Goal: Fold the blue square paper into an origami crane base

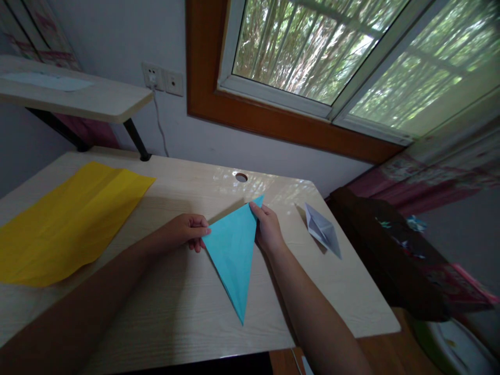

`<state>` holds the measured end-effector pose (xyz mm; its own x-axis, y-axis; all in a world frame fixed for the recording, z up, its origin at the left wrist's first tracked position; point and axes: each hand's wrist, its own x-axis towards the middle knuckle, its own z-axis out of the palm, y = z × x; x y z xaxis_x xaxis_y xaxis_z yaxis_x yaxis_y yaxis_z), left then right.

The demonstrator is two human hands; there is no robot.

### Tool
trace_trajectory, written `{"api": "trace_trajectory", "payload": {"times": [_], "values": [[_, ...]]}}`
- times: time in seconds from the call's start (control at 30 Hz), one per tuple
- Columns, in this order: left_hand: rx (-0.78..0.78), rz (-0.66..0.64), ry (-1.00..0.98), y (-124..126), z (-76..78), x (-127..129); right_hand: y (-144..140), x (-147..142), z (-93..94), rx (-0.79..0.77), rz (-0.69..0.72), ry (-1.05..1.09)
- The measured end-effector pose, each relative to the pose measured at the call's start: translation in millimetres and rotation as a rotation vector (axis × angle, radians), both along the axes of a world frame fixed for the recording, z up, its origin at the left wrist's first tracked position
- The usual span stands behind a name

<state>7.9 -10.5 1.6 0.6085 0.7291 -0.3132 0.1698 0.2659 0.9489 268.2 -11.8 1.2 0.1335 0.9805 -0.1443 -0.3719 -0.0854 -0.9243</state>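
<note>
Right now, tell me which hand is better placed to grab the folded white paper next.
Likely the right hand: it's nearer the folded white paper; the left hand is beyond the blue paper. Both hold the blue paper.

turquoise sheet [232, 247]: matt paper | yellow sheet [74, 224]: creased paper | desk [156, 317]: pale wood-grain, smooth

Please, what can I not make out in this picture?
In the head view:
Folded turquoise paper: underside hidden by its upper face.
Right hand: some fingertips hidden behind this paper.
Yellow paper: left end cut off by picture edge.
Pale blue item at far right: too small, blurred.
</note>
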Motion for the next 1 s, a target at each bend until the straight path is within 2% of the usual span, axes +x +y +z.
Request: {"api": "trace_trajectory", "payload": {"times": [0.23, 0.53, 0.73, 0.93, 1.0], "values": [[0.016, -0.03, 0.018, 0.0, -1.3, -1.2, 11.0, 16.1, -2.7, 0.135, -0.232, -0.043], [0.038, 0.035, 0.004, -2.9, 7.6, 3.3, 12.4, 19.4, -1.9, 0.15, -0.321, -0.055], [0.059, 0.172, -0.063, -1.8, 2.8, 3.9, 12.6, 20.9, -2.0, 0.119, -0.251, -0.01], [0.157, 0.312, -0.088, 1.6, -0.2, 5.1, 4.8, 5.9, -1.1, 0.059, 0.067, -0.143], [0.172, 0.341, -0.107, 2.8, -1.1, 5.3, 3.3, 2.2, -3.7, 0.114, 0.022, -0.249]]}}
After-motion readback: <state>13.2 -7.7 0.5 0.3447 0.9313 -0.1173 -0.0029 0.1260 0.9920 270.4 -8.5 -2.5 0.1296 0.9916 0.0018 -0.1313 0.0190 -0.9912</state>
